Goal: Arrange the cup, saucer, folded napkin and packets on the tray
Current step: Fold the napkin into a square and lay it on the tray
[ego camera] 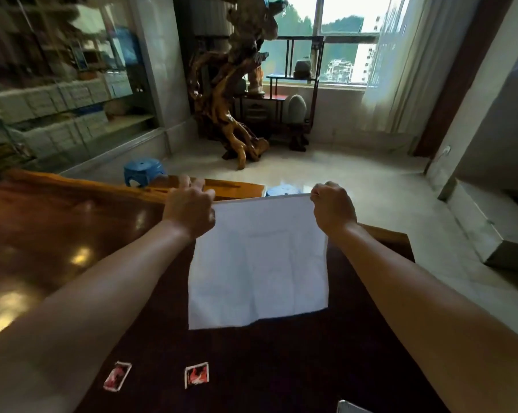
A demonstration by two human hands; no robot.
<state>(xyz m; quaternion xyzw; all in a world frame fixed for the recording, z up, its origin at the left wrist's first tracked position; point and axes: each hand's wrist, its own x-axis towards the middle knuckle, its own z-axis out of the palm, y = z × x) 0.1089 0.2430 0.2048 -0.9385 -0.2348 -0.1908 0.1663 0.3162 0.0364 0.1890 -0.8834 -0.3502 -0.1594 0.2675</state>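
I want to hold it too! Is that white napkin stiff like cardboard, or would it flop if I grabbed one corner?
Probably floppy: the white napkin hangs from its top corners, pinched by the left hand and right hand, and its bottom edge waves unevenly. It looks thin and light, with soft fold creases. Held by one corner, it would likely droop.

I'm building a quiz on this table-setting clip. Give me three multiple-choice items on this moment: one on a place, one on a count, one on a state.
1. Where do the packets lie?
A. On the dark table, nearer the person than the napkin
B. On the blue stool
C. On the windowsill

2. How many packets show?
A. One
B. Two
C. Four

3. What state is the napkin in?
A. Crumpled
B. Rolled up
C. Held open, hanging

Answers:
1 A: the packets rest on the table.
2 B: two red-and-white packets.
3 C: the left hand and right hand pinch the napkin by its top corners.
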